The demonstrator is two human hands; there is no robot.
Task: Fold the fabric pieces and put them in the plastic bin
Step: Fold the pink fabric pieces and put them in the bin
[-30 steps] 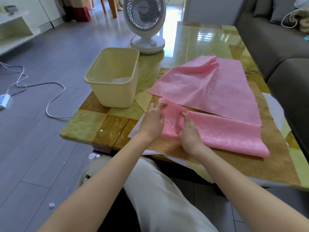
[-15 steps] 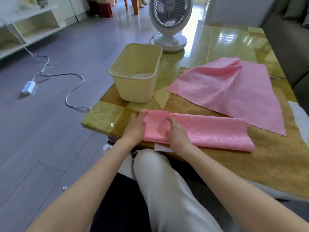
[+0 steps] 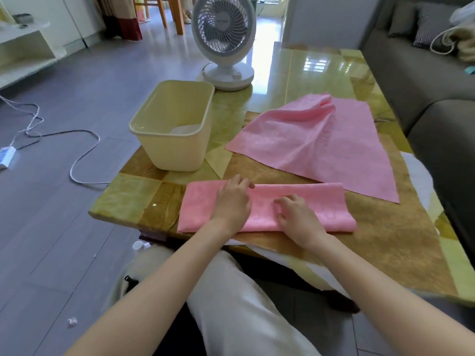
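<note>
One folded fabric strip (image 3: 326, 201) along the near edge of the table (image 3: 133, 199), left hand (image 3: 231, 202) flat and pressing on it, right hand (image 3: 295, 218) loosely bent, fingertips resting on it, unfolded fabric piece (image 3: 321, 147) spread just behind, plastic bin (image 3: 169, 152) at left, fan (image 3: 223, 39) beyond.

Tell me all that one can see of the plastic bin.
The bin is pale yellow smooth plastic, rectangular with rounded corners and a rolled rim, narrowing downward. It stands upright and open on the table's left side, before the fan. A pale patch shows at its bottom. Neither left hand nor right hand touches it.
</note>
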